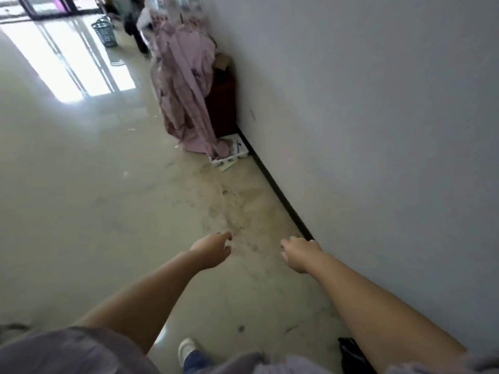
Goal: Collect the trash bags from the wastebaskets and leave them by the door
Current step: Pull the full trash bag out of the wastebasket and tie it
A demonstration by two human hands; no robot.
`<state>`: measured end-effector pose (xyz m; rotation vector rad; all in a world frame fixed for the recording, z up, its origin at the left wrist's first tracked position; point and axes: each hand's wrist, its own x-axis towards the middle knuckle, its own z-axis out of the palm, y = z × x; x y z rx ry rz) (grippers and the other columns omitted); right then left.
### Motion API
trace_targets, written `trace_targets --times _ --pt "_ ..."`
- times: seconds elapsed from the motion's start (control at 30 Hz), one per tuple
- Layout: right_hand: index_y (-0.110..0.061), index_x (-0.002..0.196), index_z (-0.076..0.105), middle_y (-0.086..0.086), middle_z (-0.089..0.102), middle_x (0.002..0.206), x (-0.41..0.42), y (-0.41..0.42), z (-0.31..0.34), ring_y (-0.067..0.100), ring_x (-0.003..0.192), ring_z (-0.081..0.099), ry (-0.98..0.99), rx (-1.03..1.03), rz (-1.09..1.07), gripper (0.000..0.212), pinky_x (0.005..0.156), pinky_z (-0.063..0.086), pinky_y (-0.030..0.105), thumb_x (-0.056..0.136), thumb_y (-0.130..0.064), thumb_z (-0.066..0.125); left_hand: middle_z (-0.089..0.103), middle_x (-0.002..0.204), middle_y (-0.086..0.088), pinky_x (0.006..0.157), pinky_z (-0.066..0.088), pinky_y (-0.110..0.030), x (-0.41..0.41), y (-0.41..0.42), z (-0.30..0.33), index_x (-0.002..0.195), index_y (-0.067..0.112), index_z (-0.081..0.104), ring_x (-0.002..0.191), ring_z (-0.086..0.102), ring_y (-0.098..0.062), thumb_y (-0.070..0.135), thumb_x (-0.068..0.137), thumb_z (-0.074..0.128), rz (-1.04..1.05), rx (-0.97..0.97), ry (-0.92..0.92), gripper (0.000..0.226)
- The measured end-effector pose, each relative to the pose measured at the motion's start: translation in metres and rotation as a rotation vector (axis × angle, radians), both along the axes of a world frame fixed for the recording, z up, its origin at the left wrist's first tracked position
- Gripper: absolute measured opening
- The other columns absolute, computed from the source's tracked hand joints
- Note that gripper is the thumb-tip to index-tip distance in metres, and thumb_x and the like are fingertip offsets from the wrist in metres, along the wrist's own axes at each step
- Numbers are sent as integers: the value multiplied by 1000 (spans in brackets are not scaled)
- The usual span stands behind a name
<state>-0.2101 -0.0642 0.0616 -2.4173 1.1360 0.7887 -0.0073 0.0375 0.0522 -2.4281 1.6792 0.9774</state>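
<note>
Both hands hung loose and held nothing: left hand (pixel 212 251), right hand (pixel 298 253), fingers slack. I saw a black bag (pixel 351 356) at 5 o'clock by the wall, half hidden, and a mesh wastebasket (pixel 105 33) far off at 11 o'clock. My worry: stepping on that bag, or slipping on the glossy, grimy floor (pixel 81 198) walking there.

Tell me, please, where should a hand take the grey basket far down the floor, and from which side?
Probably the top rim of the basket, reached from above: it stands upright on the floor with its mouth open upward. Its slotted wall may offer finger holes too.
</note>
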Motion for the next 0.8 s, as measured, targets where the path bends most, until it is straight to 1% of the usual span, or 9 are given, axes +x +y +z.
trace_targets --times 0.17,0.27,0.4,0.47,0.6,0.8 --pt "-13 138 37 14 39 144 113 23 -1 32 133 39 30 9 146 41 109 28 47 101 -29 29 55 130 -8 94 47 -37 91 59 0 135 17 42 115 56 -28 29 97 40 145 2 -22 39" --pt "-13 138 38 14 42 142 184 40 -1 33 131 41 24 -8 210 42 108 31 46 101 -30 29 54 132 -8 94 46 -36 150 85 4 135 17 42 116 55 -28 29 98 40 197 0 -37 39" --pt "-14 142 34 14 38 146 277 60 5 33 133 39 -16 -16 284 44 108 30 45 101 -31 29 53 132 -10 96 46 -37 232 111 9 135 16 43 117 54 -30 28 97 41 260 -15 -51 39" --pt "-14 140 36 14 40 144 317 67 8 33 132 41 -26 -22 324 43 107 32 45 101 -30 29 53 132 -11 96 46 -38 269 121 11 134 15 43 116 54 -31 27 97 41 282 -8 -56 39" --pt "-14 140 37 14 40 144 385 65 13 32 132 41 -26 -34 365 42 109 30 46 101 -30 30 54 132 -10 95 47 -38 337 120 19 133 15 44 115 55 -31 27 96 42 294 -13 -84 38" --pt "-13 134 41 15 44 139 493 23 15 32 129 44 -24 -89 421 38 107 32 44 100 -26 30 53 132 -9 94 47 -38 435 82 28 133 18 44 117 53 -29 29 96 41 313 -72 -121 39"
